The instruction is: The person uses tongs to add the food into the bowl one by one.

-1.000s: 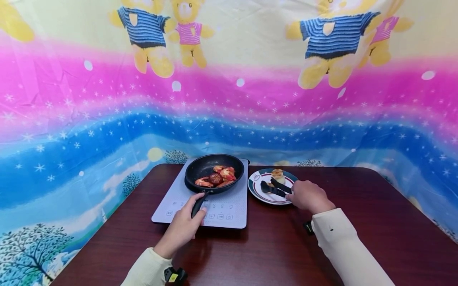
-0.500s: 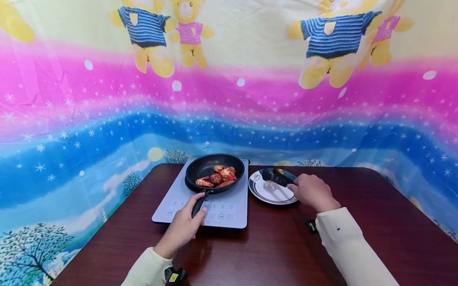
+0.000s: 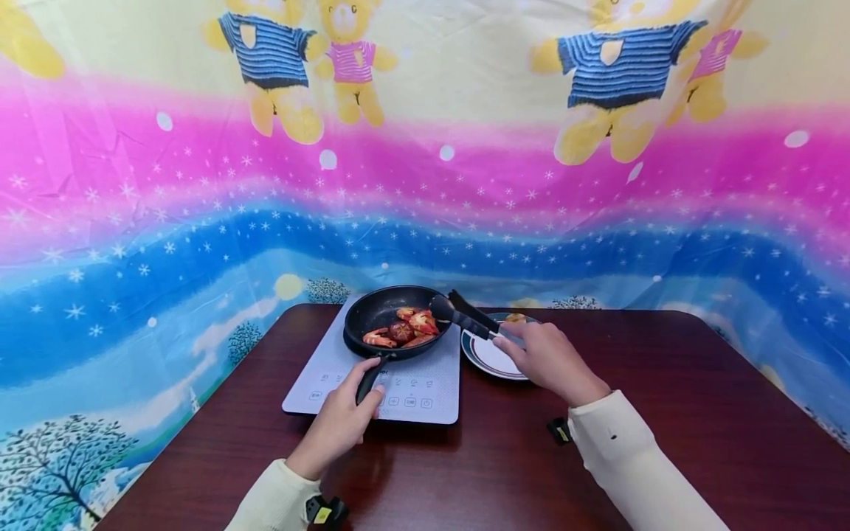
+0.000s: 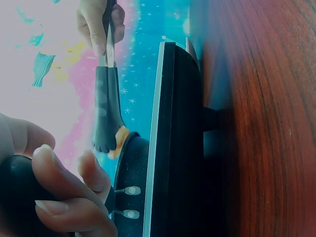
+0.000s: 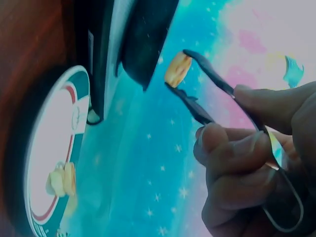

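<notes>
My left hand (image 3: pixel 340 422) grips the handle (image 3: pixel 367 380) of a black frying pan (image 3: pixel 367 313). In the pan lie several orange-red shrimp (image 3: pixel 378 338) and a dark round mushroom cap (image 3: pixel 401 332). With my right hand (image 3: pixel 551 363) I hold black-tipped tongs (image 3: pixel 473 317), thumb on one arm and fingers curled round the other. The right wrist view shows a browned, pale, scallop-like piece (image 5: pixel 178 69) pinched between the tips. In the head view the tips are at the pan's right rim. More pale browned pieces (image 5: pixel 61 180) sit on the plate (image 3: pixel 481 356).
The pan rests on a white induction cooker (image 3: pixel 425 387) with touch buttons. The plate, white with a green rim, stands just right of it on the dark wooden table (image 3: pixel 505 457). A printed cloth (image 3: pixel 465 192) hangs right behind the table's back edge.
My right hand picked up the browned piece from the plate with the tongs and moved left and upward, to the pan's right rim. The left hand and pan stayed put.
</notes>
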A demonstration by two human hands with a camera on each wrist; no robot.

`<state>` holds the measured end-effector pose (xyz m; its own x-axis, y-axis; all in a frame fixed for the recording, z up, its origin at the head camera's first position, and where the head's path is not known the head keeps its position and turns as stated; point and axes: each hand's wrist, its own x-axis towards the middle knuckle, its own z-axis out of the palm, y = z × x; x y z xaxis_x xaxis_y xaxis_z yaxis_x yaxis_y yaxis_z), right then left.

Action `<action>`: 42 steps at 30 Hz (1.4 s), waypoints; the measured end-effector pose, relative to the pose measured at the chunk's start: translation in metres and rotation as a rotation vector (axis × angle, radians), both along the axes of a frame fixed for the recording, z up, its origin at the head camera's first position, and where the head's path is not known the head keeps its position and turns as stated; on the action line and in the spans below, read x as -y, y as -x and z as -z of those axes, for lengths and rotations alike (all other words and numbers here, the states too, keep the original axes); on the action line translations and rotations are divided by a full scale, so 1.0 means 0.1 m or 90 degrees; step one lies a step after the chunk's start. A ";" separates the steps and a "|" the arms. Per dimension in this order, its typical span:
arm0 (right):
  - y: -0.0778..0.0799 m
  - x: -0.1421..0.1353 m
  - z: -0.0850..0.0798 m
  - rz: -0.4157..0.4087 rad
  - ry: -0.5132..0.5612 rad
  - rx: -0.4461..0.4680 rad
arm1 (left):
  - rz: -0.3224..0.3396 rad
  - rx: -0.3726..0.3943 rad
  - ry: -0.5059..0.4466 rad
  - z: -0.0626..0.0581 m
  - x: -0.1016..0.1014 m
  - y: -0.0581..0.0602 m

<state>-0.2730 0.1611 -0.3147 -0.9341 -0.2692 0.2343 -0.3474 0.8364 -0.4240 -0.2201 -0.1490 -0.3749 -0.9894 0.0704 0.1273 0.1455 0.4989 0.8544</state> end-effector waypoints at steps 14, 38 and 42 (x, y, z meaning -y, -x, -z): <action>-0.01 0.15 0.10 -0.038 -0.056 -0.021 | -0.002 0.008 -0.007 0.00 -0.01 0.00; 0.04 -0.31 -0.13 0.002 0.032 0.037 | 0.003 0.008 -0.003 -0.01 0.00 0.00; 0.10 -0.47 -0.13 0.031 0.034 0.051 | 0.003 0.009 -0.004 0.00 0.01 0.00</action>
